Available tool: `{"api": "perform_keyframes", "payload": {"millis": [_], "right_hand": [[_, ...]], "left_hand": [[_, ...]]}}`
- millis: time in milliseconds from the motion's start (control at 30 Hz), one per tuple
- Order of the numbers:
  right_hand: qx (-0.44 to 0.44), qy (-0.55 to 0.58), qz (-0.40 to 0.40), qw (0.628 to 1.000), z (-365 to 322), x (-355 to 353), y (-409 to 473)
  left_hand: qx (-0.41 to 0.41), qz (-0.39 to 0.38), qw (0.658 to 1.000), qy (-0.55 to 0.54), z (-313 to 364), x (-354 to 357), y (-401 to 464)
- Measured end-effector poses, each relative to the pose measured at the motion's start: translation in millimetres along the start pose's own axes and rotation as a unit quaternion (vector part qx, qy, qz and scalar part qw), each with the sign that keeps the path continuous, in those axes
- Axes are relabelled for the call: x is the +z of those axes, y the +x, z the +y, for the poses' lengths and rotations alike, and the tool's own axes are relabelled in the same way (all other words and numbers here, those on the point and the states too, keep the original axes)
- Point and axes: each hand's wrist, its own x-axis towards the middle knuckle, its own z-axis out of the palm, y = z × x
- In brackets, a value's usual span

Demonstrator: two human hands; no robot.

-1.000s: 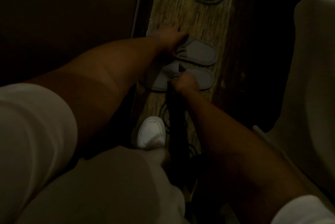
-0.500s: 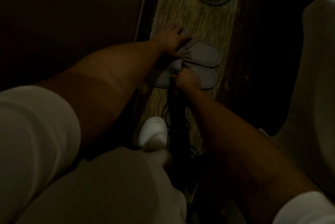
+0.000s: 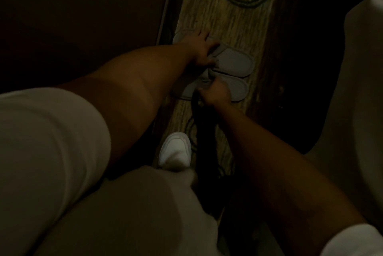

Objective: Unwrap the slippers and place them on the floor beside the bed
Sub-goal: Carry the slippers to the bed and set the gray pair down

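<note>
Two pale grey slippers lie side by side on the patterned carpet, toes pointing right. My left hand [image 3: 202,48] rests on the heel end of the far slipper [image 3: 234,63], fingers spread over it. My right hand [image 3: 215,92] pinches the opening edge of the near slipper [image 3: 238,90]. The room is dim, and I cannot make out any wrapper.
A dark piece of furniture [image 3: 83,27] borders the carpet strip [image 3: 228,17] on the left. White bedding [image 3: 362,90] rises on the right. My white shoe [image 3: 176,150] stands on the carpet below the slippers, with a dark strap-like shape [image 3: 204,131] beside it.
The two slippers have been drawn closer together and now touch along their sides. Both hands stayed on them.
</note>
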Motion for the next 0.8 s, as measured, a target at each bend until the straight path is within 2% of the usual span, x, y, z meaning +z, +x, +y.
{"api": "perform_keyframes", "payload": {"millis": [133, 267, 400, 567, 700, 800], "right_hand": [[-0.002, 0.025, -0.013, 1.000, 4.7, -9.2, -1.9], [0.000, 0.040, 0.047, 0.998, 1.2, -28.2, -37.9], [-0.024, 0.019, 0.081, 0.996, -32.2, -71.2, -134.7], [-0.108, -0.036, 0.130, 0.985, -95.0, -180.5, -288.9], [-0.124, -0.082, 0.183, 0.972, -132.1, -288.0, -414.5], [-0.130, -0.081, 0.222, 0.963, -146.8, -363.4, -512.8]], "left_hand": [[-0.022, -0.017, 0.999, -0.037, 5.9, -5.2, -8.1], [-0.084, 0.078, 0.990, -0.088, 2.5, -36.5, -52.4], [-0.072, 0.176, 0.977, -0.095, 22.2, -95.8, -144.3], [-0.068, 0.211, 0.969, -0.112, 87.6, -199.1, -289.8], [-0.079, 0.222, 0.962, -0.137, 150.3, -285.8, -412.6], [-0.057, 0.249, 0.959, -0.124, 206.0, -351.2, -501.3]]}}
